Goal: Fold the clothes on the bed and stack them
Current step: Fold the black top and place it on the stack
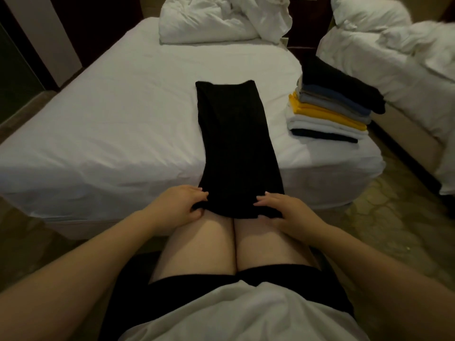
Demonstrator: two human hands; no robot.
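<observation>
Head view: we look down over our knees [204,239] at a bed [123,107] where one black garment [236,148] lies as a long narrow strip, its sides apparently folded in already.
Near hem: hangs off the bed's edge onto the knees, within easy reach; the far end lies flat on the sheet.
Left hand [183,205]: grip closed on the hem's left corner, fingers on top, thumb beneath.
Right hand [283,212]: grip pinching the right corner likewise, so the hem sits taut and square.
Stack [330,112]: folded clothes piled at the bed's right side, a black piece on top, well apart from the strip — room left to work.
Next, we judge: the hem goes up to the far end, halving the strip — then onto the pile.
</observation>
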